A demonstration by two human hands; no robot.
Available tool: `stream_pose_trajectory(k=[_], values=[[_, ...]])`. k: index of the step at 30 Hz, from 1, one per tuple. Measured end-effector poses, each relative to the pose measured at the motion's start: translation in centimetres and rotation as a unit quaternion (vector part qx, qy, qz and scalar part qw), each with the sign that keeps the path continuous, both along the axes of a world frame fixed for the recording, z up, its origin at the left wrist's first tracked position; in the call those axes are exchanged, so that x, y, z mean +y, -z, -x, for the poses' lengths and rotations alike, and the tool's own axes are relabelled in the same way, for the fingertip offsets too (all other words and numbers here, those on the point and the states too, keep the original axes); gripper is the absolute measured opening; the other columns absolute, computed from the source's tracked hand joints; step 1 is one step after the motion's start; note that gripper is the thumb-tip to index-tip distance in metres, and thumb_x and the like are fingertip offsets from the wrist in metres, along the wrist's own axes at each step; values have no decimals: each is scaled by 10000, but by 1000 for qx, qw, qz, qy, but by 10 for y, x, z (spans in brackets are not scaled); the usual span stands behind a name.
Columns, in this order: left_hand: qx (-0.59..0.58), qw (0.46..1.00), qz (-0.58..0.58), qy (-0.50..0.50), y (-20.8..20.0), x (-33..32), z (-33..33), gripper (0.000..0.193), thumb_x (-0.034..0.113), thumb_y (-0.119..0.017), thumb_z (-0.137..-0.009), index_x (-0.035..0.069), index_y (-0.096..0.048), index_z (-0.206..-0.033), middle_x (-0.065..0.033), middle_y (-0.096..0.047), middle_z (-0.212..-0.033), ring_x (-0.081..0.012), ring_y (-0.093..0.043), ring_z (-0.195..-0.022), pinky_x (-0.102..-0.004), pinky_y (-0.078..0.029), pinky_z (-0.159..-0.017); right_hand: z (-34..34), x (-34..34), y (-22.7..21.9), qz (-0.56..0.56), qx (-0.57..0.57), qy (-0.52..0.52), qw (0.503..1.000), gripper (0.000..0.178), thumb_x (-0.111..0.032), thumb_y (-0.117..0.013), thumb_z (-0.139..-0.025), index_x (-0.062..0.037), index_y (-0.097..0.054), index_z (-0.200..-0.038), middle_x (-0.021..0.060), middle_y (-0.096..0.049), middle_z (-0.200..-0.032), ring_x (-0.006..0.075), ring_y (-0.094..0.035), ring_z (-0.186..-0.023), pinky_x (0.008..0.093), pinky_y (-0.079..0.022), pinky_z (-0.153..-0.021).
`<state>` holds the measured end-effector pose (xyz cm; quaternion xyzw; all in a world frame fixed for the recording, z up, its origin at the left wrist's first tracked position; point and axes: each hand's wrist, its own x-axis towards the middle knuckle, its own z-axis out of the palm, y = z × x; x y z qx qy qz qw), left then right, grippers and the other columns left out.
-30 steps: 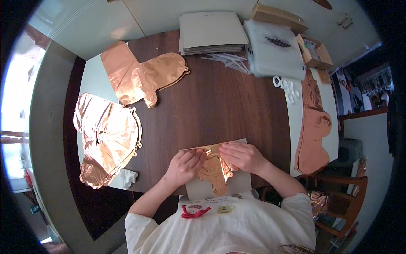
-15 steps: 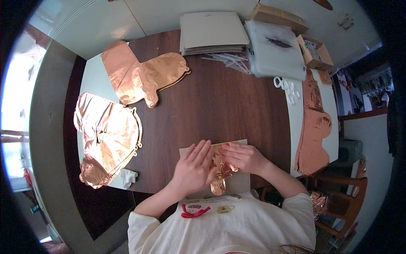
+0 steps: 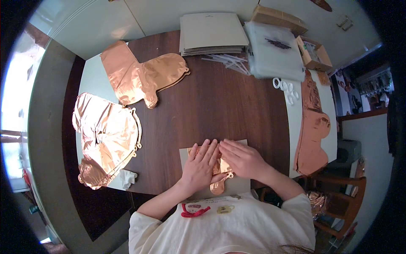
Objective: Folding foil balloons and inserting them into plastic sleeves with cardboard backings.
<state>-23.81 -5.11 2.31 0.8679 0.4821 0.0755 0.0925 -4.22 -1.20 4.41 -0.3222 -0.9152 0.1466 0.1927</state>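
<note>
**Listener:** What could go wrong here, going left to right?

**Describer:** The left hand lies palm down, fingers spread, on a copper-coloured foil balloon. Uneven pressure there could crease the thin foil. In the middle, the balloon's rounded end pokes out uncovered toward the person's white shirt, where a brush from the thumb or the cloth might crumple it. At the right, a small tab sits beside the right hand; a sideways slide could fold it under. The grey cardboard sheet beneath lies at the front edge of the tabletop, so a pull toward the body might shift the sheet and foil together.

**Listener:** And where is the balloon in relation to each grip?

**Describer:** It lies flat on the cardboard, around the middle of the tabletop's front edge, under both palms. The left grip covers its left part, the thumb reaching across the foil. Between the hands a narrow shiny strip shows, and the rounded end runs past the left thumb toward the front edge. The right grip, fingers pressed together and laid nearly flat, covers the right part. Neither appears to pinch anything.
</note>
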Motion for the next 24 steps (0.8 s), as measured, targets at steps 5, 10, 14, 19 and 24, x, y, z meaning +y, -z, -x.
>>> stream_pose_trajectory(k=[5,10,14,19,24], values=[[-2,1000,12,-4,-4,0,-1,874,680,-419,-804,-5,-400,-1346,-116,-355,-1434,-264,-274,-1354,-460,-124,-1110,14,-22,21,-91,-134,61,985,454,-206,-567,-825,58,-522,-1192,187,-514,-1256,304,-459,-1215,396,-352,-1052],[1,999,38,-26,-8,-6,6,950,706,-431,-776,-57,-370,-1339,-216,-334,-1418,-340,-281,-1342,-490,-186,-1090,16,-29,24,-62,-90,98,989,535,-249,-623,-803,59,-500,-1224,191,-508,-1274,307,-460,-1226,442,-339,-1053],[6,998,38,-50,-10,-12,23,1000,716,-430,-766,-94,-329,-1343,-245,-321,-1415,-358,-273,-1346,-500,-202,-1082,11,-34,22,-41,-85,117,989,641,-343,-640,-790,59,-470,-1259,207,-479,-1304,324,-429,-1253,476,-300,-1064],[27,996,48,-64,-12,-16,38,976,694,-432,-781,-78,-307,-1364,-216,-308,-1434,-318,-264,-1358,-515,-184,-1083,5,-34,14,9,-100,111,989,792,-492,-605,-788,75,-406,-1305,219,-412,-1363,336,-356,-1302,471,-233,-1092],[75,991,29,-105,-12,-10,48,777,536,-466,-854,-25,-327,-1374,-173,-282,-1459,-294,-261,-1362,-554,-174,-1074,5,-36,10,51,-95,106,989,1006,-600,-655,-679,79,-330,-1346,230,-321,-1418,335,-281,-1344,492,-202,-1101]])
